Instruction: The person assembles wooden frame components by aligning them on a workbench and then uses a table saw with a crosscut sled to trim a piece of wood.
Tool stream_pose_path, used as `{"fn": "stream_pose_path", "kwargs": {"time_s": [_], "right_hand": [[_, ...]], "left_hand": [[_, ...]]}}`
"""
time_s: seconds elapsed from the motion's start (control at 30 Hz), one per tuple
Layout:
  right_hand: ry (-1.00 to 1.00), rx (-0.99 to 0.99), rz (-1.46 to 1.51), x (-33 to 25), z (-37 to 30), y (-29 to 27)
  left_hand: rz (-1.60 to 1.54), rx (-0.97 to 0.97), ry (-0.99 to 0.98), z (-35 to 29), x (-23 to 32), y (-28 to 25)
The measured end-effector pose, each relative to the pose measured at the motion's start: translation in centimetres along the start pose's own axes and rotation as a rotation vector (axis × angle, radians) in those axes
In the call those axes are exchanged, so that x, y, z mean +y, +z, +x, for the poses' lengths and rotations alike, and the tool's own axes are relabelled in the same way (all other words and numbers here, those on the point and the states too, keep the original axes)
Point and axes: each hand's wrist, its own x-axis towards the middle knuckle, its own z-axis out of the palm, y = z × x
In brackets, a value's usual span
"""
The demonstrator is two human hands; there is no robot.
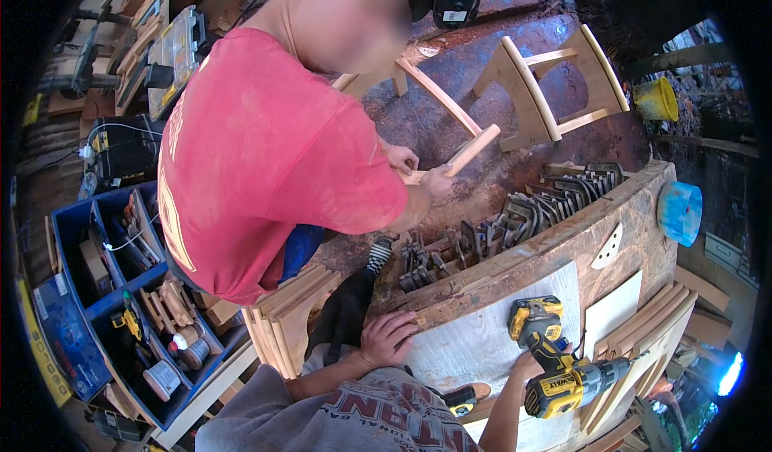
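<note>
My left hand [388, 337] lies flat with fingers spread on the near edge of a pale wooden board [474, 343] on the workbench. My right hand [524, 366], mostly hidden behind the tool, grips a yellow and black cordless drill [563, 375] above the board's right part, its chuck pointing right. A person in a red shirt [265, 154] bends over beyond the bench, both hands [422, 172] on a light wooden chair rail [473, 148].
A row of dark metal clamps [515, 219] hangs along the bench's far edge. A wooden chair frame [555, 82] stands on the floor behind. Stacked curved slats [281, 315] lean at the left, more slats [643, 331] at the right. A blue tool crate [96, 283] sits far left.
</note>
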Motion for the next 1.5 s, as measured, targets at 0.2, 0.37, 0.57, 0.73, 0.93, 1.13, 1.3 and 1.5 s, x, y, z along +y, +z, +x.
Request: {"fn": "stream_pose_path", "kwargs": {"time_s": [0.2, 0.37, 0.57, 0.73, 0.93, 1.13, 1.3, 1.5], "right_hand": [[0.135, -0.038, 0.123, -0.8, 0.0, -0.5], [-0.029, -0.002, -0.093, -1.4, 0.1, -1.2], [-0.044, 0.002, -0.097, -1.7, 0.2, -1.4], [-0.019, 0.006, -0.059, -1.5, 0.1, -1.1], [0.096, -0.110, 0.000, -0.9, 0.1, -0.9], [-0.010, -0.072, -0.127, -0.2, 0.1, -0.4], [0.107, -0.134, -0.013, 0.1, 0.1, -0.2], [0.106, -0.112, 0.048, -1.0, 0.1, -0.8]], "left_hand": [[0.003, 0.009, 0.005, 0.0, 0.1, -0.1], [0.000, 0.009, 0.003, 0.0, 0.0, 0.0], [0.014, -0.025, -0.013, -0.3, 0.0, -0.2], [0.015, -0.027, -0.008, -0.2, -0.1, -0.1], [0.016, -0.032, -0.007, -0.3, -0.1, -0.1], [0.019, -0.037, -0.014, -0.3, -0.1, -0.1], [0.011, -0.026, -0.009, -0.2, 0.0, -0.1], [0.012, -0.024, -0.007, -0.2, 0.0, -0.2]]}}
